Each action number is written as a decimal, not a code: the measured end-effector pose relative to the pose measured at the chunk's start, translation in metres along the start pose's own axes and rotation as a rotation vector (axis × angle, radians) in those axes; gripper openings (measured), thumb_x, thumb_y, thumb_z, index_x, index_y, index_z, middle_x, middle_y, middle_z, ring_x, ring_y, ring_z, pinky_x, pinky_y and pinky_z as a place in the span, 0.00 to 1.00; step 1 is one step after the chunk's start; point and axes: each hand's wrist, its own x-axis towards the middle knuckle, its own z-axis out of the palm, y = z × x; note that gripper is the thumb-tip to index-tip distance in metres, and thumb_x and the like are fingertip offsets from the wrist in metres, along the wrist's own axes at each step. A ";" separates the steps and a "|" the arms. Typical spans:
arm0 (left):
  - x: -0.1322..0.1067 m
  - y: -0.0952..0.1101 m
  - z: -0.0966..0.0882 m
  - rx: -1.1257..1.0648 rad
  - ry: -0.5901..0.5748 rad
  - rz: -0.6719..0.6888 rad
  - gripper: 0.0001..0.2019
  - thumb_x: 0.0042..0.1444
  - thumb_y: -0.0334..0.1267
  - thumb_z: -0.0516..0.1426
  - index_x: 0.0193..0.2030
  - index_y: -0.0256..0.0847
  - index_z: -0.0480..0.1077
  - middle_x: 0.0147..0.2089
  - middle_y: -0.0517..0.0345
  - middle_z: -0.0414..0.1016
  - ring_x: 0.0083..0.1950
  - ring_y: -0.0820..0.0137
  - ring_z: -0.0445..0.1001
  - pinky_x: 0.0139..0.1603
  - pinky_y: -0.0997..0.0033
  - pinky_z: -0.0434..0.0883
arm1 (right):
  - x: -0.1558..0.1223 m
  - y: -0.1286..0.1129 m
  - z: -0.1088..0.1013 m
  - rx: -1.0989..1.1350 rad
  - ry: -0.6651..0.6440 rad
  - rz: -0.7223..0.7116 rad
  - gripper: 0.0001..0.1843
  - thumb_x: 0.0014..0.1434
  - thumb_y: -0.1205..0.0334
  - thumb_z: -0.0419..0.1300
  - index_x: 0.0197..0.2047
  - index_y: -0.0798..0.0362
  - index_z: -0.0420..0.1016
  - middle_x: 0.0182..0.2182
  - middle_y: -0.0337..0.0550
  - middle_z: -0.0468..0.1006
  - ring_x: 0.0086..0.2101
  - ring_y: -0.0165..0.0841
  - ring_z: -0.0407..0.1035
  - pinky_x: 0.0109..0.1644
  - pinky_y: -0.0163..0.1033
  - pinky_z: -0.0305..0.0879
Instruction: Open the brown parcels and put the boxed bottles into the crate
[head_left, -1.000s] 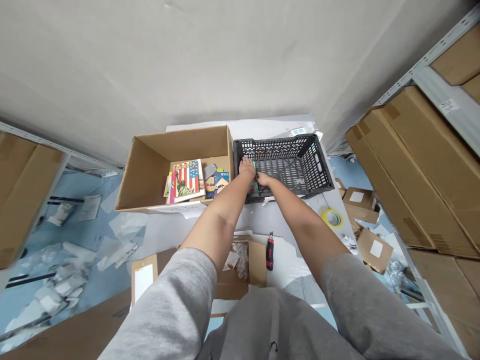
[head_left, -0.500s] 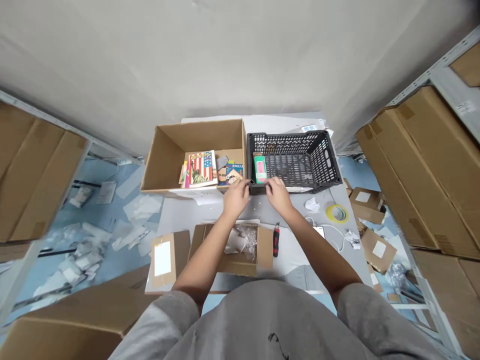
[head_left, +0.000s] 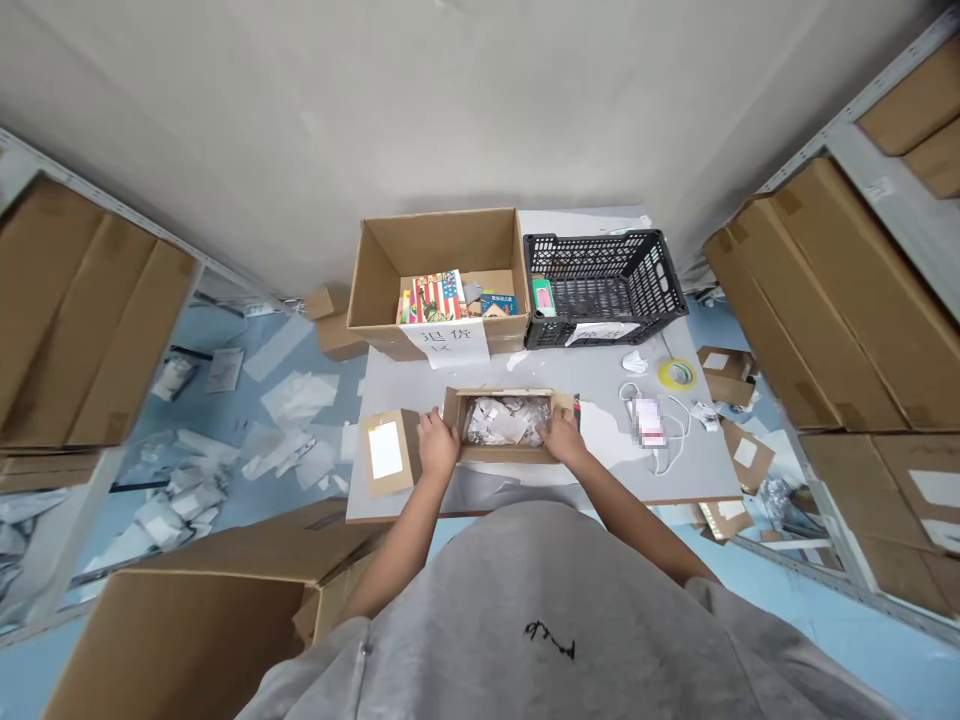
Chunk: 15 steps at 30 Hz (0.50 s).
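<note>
Left hand (head_left: 439,445) and right hand (head_left: 562,438), fingers partly curled, grip opposite ends of an open cardboard box (head_left: 502,455) of plastic-wrapped white packets (head_left: 499,422), on a grey table (head_left: 675,480).

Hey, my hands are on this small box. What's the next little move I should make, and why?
Probably lift out the crumpled white wrapping from the small cardboard box: it lies loose and uncovered inside, and your left hand and right hand are already at the box's edges.
</note>
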 end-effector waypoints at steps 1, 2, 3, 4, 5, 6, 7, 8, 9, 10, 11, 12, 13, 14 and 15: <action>0.002 -0.007 0.001 -0.062 -0.089 -0.050 0.23 0.64 0.36 0.56 0.65 0.33 0.67 0.60 0.30 0.74 0.63 0.45 0.74 0.61 0.46 0.72 | 0.000 -0.001 0.004 0.032 -0.037 0.057 0.35 0.68 0.54 0.60 0.74 0.57 0.60 0.67 0.66 0.68 0.64 0.53 0.69 0.62 0.49 0.68; 0.006 -0.014 0.002 -0.129 -0.172 -0.104 0.20 0.64 0.37 0.56 0.61 0.35 0.69 0.55 0.34 0.78 0.58 0.47 0.78 0.56 0.48 0.75 | 0.001 -0.001 0.008 0.051 -0.071 0.108 0.34 0.68 0.55 0.60 0.73 0.56 0.61 0.65 0.65 0.70 0.62 0.51 0.71 0.60 0.47 0.69; 0.010 -0.020 0.002 -0.205 -0.236 -0.154 0.17 0.64 0.37 0.56 0.58 0.38 0.71 0.51 0.38 0.80 0.54 0.49 0.80 0.51 0.51 0.77 | 0.001 -0.002 0.010 0.064 -0.089 0.145 0.31 0.68 0.59 0.59 0.72 0.56 0.63 0.63 0.63 0.73 0.60 0.49 0.74 0.58 0.46 0.70; 0.014 -0.024 0.001 -0.294 -0.288 -0.192 0.15 0.64 0.37 0.56 0.55 0.39 0.72 0.48 0.42 0.81 0.50 0.53 0.81 0.47 0.55 0.79 | 0.000 -0.002 0.012 0.071 -0.095 0.175 0.28 0.68 0.62 0.58 0.69 0.56 0.66 0.60 0.62 0.76 0.58 0.48 0.75 0.56 0.44 0.71; 0.019 -0.028 0.000 -0.381 -0.328 -0.217 0.13 0.63 0.37 0.56 0.53 0.40 0.72 0.46 0.45 0.82 0.47 0.56 0.82 0.43 0.59 0.79 | -0.001 -0.003 0.014 0.077 -0.096 0.193 0.25 0.68 0.65 0.57 0.67 0.57 0.69 0.58 0.61 0.78 0.57 0.47 0.76 0.55 0.43 0.71; 0.022 -0.031 -0.002 -0.461 -0.361 -0.230 0.13 0.62 0.36 0.56 0.52 0.40 0.73 0.45 0.48 0.82 0.45 0.59 0.82 0.40 0.63 0.79 | -0.003 -0.003 0.014 0.082 -0.092 0.200 0.24 0.67 0.68 0.57 0.65 0.57 0.72 0.57 0.61 0.80 0.57 0.46 0.77 0.54 0.42 0.71; 0.025 -0.032 -0.004 -0.524 -0.387 -0.232 0.14 0.60 0.35 0.57 0.52 0.40 0.73 0.44 0.50 0.83 0.43 0.61 0.82 0.37 0.65 0.79 | -0.005 -0.002 0.014 0.089 -0.088 0.201 0.23 0.66 0.69 0.57 0.63 0.57 0.74 0.56 0.61 0.81 0.56 0.46 0.77 0.53 0.41 0.71; 0.027 -0.032 -0.007 -0.556 -0.406 -0.229 0.14 0.59 0.34 0.57 0.52 0.39 0.74 0.44 0.51 0.83 0.42 0.62 0.82 0.36 0.66 0.79 | -0.007 -0.001 0.012 0.098 -0.085 0.199 0.22 0.65 0.70 0.57 0.61 0.57 0.76 0.56 0.61 0.81 0.56 0.46 0.77 0.52 0.40 0.72; 0.029 -0.031 -0.010 -0.556 -0.419 -0.220 0.15 0.57 0.34 0.58 0.51 0.39 0.74 0.44 0.51 0.83 0.41 0.62 0.83 0.34 0.66 0.79 | -0.010 0.001 0.009 0.107 -0.083 0.195 0.21 0.64 0.70 0.58 0.59 0.57 0.78 0.56 0.61 0.82 0.55 0.46 0.78 0.52 0.40 0.72; 0.031 -0.026 -0.013 -0.537 -0.432 -0.204 0.16 0.55 0.34 0.58 0.51 0.38 0.75 0.44 0.49 0.83 0.41 0.60 0.83 0.33 0.66 0.79 | -0.013 0.005 0.003 0.114 -0.082 0.193 0.20 0.62 0.70 0.59 0.57 0.56 0.80 0.55 0.60 0.82 0.55 0.46 0.78 0.51 0.39 0.72; 0.032 -0.018 -0.016 -0.507 -0.452 -0.183 0.16 0.54 0.34 0.59 0.50 0.38 0.77 0.44 0.48 0.84 0.40 0.59 0.83 0.33 0.65 0.79 | -0.017 0.012 -0.004 0.119 -0.080 0.199 0.19 0.62 0.69 0.60 0.55 0.56 0.81 0.54 0.60 0.83 0.53 0.45 0.79 0.50 0.38 0.72; 0.033 -0.005 -0.018 -0.471 -0.483 -0.152 0.17 0.53 0.34 0.60 0.50 0.38 0.78 0.43 0.47 0.84 0.40 0.57 0.84 0.32 0.65 0.79 | -0.021 0.021 -0.014 0.124 -0.077 0.212 0.18 0.61 0.69 0.61 0.53 0.56 0.83 0.53 0.59 0.84 0.52 0.45 0.80 0.49 0.38 0.72; 0.034 0.014 -0.019 -0.441 -0.525 -0.113 0.17 0.52 0.34 0.61 0.49 0.38 0.79 0.42 0.47 0.84 0.39 0.56 0.84 0.33 0.64 0.79 | -0.027 0.034 -0.026 0.126 -0.070 0.233 0.16 0.60 0.68 0.62 0.51 0.55 0.84 0.52 0.59 0.84 0.51 0.45 0.80 0.49 0.37 0.72; 0.035 0.038 -0.019 -0.413 -0.581 -0.063 0.16 0.52 0.35 0.63 0.48 0.38 0.80 0.40 0.46 0.85 0.40 0.55 0.84 0.34 0.64 0.79 | -0.034 0.051 -0.041 0.137 -0.050 0.259 0.15 0.60 0.68 0.62 0.49 0.55 0.85 0.50 0.59 0.85 0.50 0.45 0.81 0.49 0.37 0.72; 0.036 0.068 -0.018 -0.386 -0.601 0.002 0.15 0.52 0.37 0.64 0.47 0.38 0.81 0.39 0.46 0.85 0.41 0.53 0.85 0.37 0.63 0.79 | -0.042 0.071 -0.058 0.146 -0.010 0.303 0.15 0.60 0.67 0.62 0.48 0.56 0.85 0.50 0.60 0.85 0.50 0.46 0.81 0.50 0.39 0.72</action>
